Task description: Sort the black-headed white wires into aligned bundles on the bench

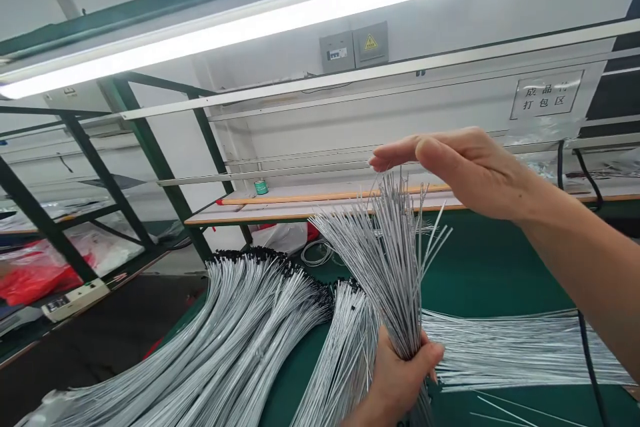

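A thick bundle of thin grey wires [395, 267] stands upright, its loose ends fanned out at the top. My left hand [400, 373] is wrapped round the lower part of this bundle. Over the tips, my right hand [450, 160] is held flat with its fingers stretched out, palm down, at or just above the wire ends; whether it touches them I cannot tell. Behind the left hand lies another heap of wires [345, 340]. Larger wire bundles with black ends [240, 333] spread across the left side of the green table.
More wires [520, 347] lie flat at the right, crossed by a black cable [590, 367]. A shelf [290, 207] with a small green can [261, 187] runs along the back. Green frame posts [155, 173] stand at the left, and a tube lamp [280, 20] hangs overhead.
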A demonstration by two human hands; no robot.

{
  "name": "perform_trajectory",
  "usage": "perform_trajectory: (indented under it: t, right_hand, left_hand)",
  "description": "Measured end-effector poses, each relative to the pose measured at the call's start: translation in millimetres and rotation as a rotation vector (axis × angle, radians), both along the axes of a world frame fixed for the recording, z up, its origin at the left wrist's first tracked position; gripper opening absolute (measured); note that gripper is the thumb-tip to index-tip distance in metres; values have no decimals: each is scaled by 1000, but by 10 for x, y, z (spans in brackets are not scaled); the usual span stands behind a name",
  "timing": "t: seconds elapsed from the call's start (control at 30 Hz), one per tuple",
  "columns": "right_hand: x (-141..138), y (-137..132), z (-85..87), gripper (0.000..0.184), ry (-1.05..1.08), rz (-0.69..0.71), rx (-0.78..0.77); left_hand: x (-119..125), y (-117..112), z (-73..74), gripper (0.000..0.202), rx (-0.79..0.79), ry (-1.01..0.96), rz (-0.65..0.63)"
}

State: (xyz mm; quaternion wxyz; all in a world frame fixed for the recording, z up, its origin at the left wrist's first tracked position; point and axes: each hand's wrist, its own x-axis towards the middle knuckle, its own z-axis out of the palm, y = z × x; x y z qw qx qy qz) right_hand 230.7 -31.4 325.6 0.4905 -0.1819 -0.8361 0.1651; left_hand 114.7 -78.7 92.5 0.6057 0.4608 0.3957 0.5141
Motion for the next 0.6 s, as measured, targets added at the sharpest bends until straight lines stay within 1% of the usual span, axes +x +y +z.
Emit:
perform_trajectory:
  t: [0.1, 0.23, 0.37, 0.47, 0.6]
  right_hand:
    - [26, 23, 17, 38, -74, 44, -12]
    - [29, 50, 79, 31, -50, 58, -38]
    - [6, 115, 139, 21, 6, 30, -48]
    - [-2, 185, 195, 19, 46, 14, -47]
    - [15, 239, 286, 22, 31, 21, -81]
  left_hand:
    - [-7, 2, 5, 35, 12, 3, 1]
    - [-1, -10, 32, 37, 3, 40, -20]
    - [11, -14, 45, 39, 22, 85, -44]
    - [29, 1, -3, 39, 13, 86, -62]
    - [42, 22, -104, 37, 16, 102, -84]
